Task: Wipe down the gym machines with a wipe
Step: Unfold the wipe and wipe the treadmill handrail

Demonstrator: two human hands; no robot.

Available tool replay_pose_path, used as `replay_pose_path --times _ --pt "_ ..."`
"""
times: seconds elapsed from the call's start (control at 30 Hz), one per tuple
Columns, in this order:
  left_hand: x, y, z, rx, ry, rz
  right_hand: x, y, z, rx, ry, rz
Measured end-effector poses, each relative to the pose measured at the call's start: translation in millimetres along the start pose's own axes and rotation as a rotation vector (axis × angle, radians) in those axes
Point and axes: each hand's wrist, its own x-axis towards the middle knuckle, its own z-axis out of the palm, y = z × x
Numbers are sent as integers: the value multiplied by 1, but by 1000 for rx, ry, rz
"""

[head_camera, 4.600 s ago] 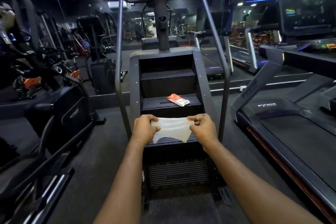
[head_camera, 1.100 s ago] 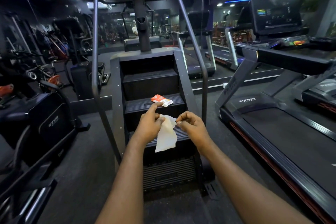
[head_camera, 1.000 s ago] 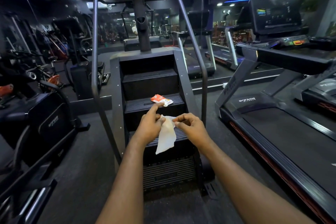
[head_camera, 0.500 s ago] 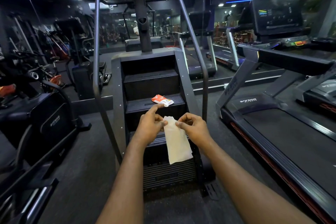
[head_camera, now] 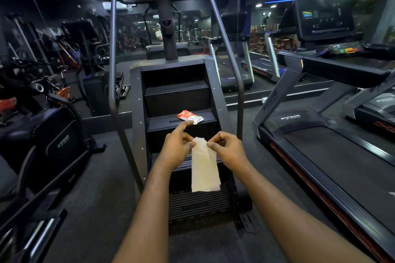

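Wipe is now hanging opened lengthwise, no longer bunched; left hand and right hand are pinching its top edge; wiping is pending.

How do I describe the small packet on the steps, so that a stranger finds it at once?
Find the stair climber in the middle, between its two handrails. On the ribbed step just beyond the hanging wipe lies a small flat packet. It is orange and white, the only bright thing on those dark steps.
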Motion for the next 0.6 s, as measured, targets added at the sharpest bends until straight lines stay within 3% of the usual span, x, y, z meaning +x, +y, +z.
replay_pose_path --times 0.13,0.33,0.47,0.6 --pt "2 -4 -1 9 34 -4 2 0 1 -11 38 32" --pt "7 -7 -5 8 55 13 0 -7 2 4 -74 27" --pt "8 -9 -6 7 54 30 -1 -9 6 -55 3 -16" --pt "9 -10 -8 4 34 31 1 -10 7 10 -79 -23"
